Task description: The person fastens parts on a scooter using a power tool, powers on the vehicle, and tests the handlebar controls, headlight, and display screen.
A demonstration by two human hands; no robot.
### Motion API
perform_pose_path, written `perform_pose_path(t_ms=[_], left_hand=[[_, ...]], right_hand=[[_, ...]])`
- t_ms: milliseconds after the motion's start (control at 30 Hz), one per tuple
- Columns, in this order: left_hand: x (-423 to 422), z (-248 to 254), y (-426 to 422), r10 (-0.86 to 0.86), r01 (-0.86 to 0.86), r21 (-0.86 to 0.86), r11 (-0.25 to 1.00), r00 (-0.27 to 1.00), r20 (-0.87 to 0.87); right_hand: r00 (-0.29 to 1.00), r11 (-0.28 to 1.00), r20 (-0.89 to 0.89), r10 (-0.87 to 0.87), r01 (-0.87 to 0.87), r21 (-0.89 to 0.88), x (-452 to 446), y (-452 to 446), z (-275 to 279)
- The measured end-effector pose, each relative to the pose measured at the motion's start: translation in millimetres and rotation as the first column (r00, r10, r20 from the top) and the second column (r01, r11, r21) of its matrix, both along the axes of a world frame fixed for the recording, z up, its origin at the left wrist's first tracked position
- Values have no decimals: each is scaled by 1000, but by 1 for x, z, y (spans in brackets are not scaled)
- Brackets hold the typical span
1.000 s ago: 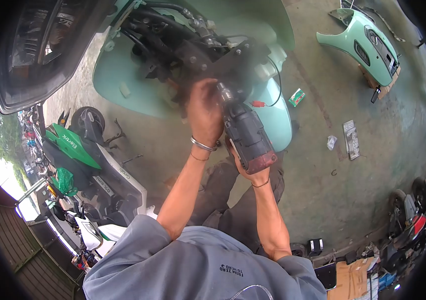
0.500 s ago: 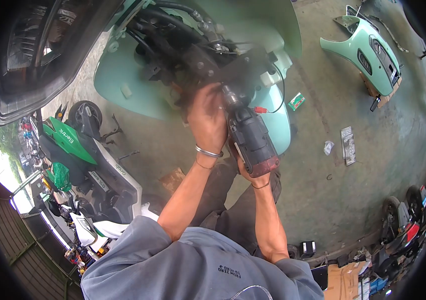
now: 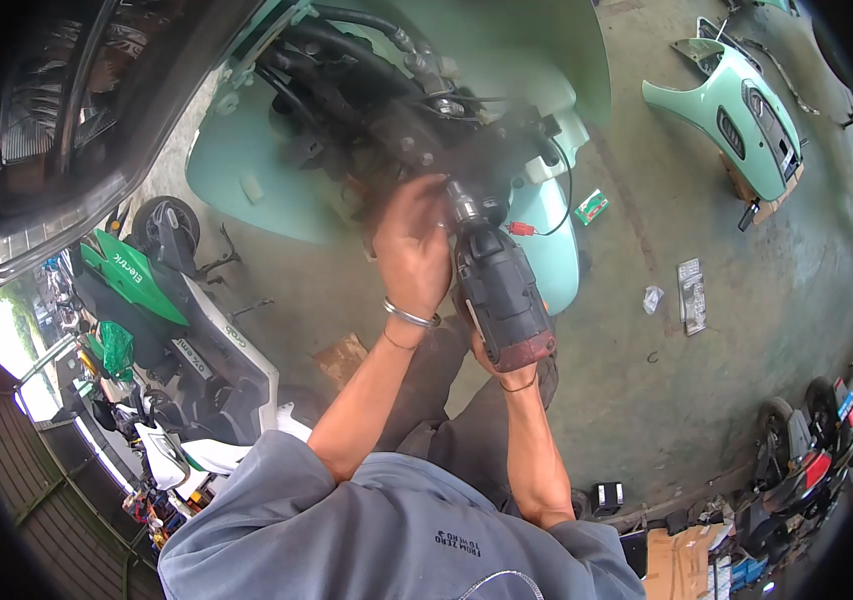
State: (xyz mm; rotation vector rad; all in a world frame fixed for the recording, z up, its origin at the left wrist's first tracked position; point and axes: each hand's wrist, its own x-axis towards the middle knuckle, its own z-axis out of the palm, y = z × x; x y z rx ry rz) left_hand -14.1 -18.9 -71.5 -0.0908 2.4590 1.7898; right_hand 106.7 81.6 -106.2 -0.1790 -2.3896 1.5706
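Both hands working: right hand (image 3: 484, 350) is clamping the driver (image 3: 505, 295), socket (image 3: 463, 204) pointing at the frame (image 3: 387, 130); left hand (image 3: 414, 255) is looking blurry, can't tell its grip. Apparently one panel (image 3: 722, 95) is lying off already, bolts (image 3: 427, 158) still showing.

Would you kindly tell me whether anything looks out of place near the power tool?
Perhaps the red connector: it dangles beside the power tool on a thin dark wire, apparently plugged into nothing, which looks odd.
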Motion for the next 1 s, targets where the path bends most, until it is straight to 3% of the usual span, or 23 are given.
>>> perform_pose_path(t_ms=[133,333,433,467,533,600,633,667,733,900,967,1000], left_hand=[[0,-2,0,-11,11,11,1000,1000,-3],[14,0,-4,59,-59,-133,989,998,-9],[27,11,-4,49,-50,-84,995,999,-12],[35,16,-4,48,-48,-25,999,999,5],[55,15,-18,24,-24,-76,997,1000,4],[69,14,-27,32,-22,-95,995,994,100],[75,9,-31,70,-103,102,989,956,285],[75,4,-34,70,-102,100,990,956,285],[72,-9,-42,-48,-232,355,906,775,630],[57,-56,-42,-180,-235,492,838,732,657],[44,-45,-20,-337,-327,696,639,695,635],[43,-50,-18,-345,-322,695,643,688,638]], right_hand=[[980,997,195,47,-34,-67,19,-5,-13],[969,998,240,61,-66,12,5,6,19],[904,988,424,53,15,-156,-11,7,40],[948,994,317,16,20,-111,-16,6,44],[979,997,204,-18,33,-66,-19,3,46],[975,992,222,-22,48,-115,-15,-2,45],[973,990,228,-22,53,-132,-14,-4,43],[981,993,194,-17,39,-110,-13,-5,41],[986,996,165,-12,27,-90,-11,-7,37],[987,1000,163,10,-8,-12,-6,-6,32],[971,997,240,-12,29,-67,-10,-6,38],[956,993,291,-31,62,-100,-13,-7,43]])
